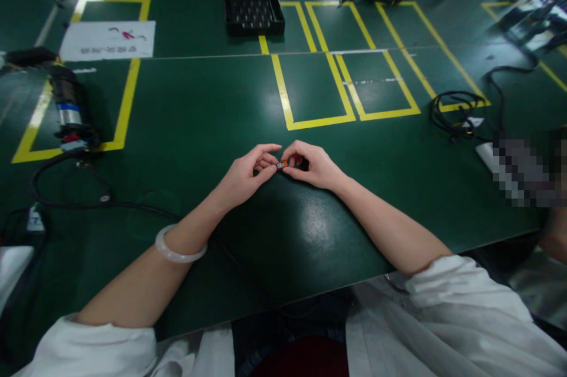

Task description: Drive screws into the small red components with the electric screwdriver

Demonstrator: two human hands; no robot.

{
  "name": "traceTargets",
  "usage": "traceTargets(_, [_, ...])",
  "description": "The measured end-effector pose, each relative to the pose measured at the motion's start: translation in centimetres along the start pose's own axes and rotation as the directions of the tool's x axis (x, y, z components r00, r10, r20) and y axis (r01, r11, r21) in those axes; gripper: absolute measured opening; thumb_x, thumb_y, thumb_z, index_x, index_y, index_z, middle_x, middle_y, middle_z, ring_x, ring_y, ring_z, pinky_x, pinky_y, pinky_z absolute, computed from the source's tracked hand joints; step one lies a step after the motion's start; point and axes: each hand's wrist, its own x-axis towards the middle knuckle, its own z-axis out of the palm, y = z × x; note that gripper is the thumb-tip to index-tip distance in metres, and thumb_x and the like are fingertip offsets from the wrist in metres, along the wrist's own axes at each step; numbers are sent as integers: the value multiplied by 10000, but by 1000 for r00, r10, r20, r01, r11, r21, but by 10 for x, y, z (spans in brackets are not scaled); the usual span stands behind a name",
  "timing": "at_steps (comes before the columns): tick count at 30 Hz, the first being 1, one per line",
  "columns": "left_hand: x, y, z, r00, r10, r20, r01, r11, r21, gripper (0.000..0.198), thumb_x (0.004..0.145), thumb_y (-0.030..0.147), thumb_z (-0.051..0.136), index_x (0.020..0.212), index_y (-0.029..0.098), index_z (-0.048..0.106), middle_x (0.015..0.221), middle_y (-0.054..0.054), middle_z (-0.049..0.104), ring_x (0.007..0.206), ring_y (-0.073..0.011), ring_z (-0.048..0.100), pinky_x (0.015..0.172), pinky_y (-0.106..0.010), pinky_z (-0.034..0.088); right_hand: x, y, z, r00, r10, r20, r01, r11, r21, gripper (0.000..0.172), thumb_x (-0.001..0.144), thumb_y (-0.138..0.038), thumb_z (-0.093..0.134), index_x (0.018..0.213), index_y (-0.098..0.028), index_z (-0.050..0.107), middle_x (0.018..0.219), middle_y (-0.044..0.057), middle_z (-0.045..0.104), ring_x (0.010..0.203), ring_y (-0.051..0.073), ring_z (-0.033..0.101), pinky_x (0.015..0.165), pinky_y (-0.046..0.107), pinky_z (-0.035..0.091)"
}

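Observation:
Between my two hands is a small orange and silver part [282, 165], too small to make out its kind. My right hand [312, 165] pinches its right end with thumb and finger. The thumb of my left hand [250, 172] meets its left end, with the fingers curled behind. Both hands are just above the green table [212, 105], close together. A pale bangle [179, 247] is round my left wrist. The fingertips partly cover the part.
At the left lies a dark cylindrical tool [69, 105] with a cable. A black tray [252, 2] is at the far side by another person's hands. Yellow tape [321, 123] marks the table. A coiled black cable [456, 111] lies on the right.

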Motion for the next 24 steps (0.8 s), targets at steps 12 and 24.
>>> traceTargets(12, [-3, 6, 3, 995, 72, -76, -63, 991, 122, 261, 936, 390, 661, 1071, 168, 640, 1018, -68, 713, 897, -180, 679, 832, -302, 551, 1, 2, 1, 999, 37, 16, -38, 998, 58, 175, 899, -294, 679, 1016, -172, 634, 884, 19, 694, 729, 125, 617, 689, 259, 482])
traceTargets(24, [-2, 9, 4, 1000, -14, -19, 13, 999, -47, 231, 965, 365, 586, 1084, 168, 571, 925, -71, 743, 854, -201, 711, 854, -361, 549, 0, 2, 1, 998, -52, 26, 53, 998, -36, 178, 954, -214, 595, 1125, -201, 645, 978, 31, 686, 790, 138, 616, 743, 272, 502])
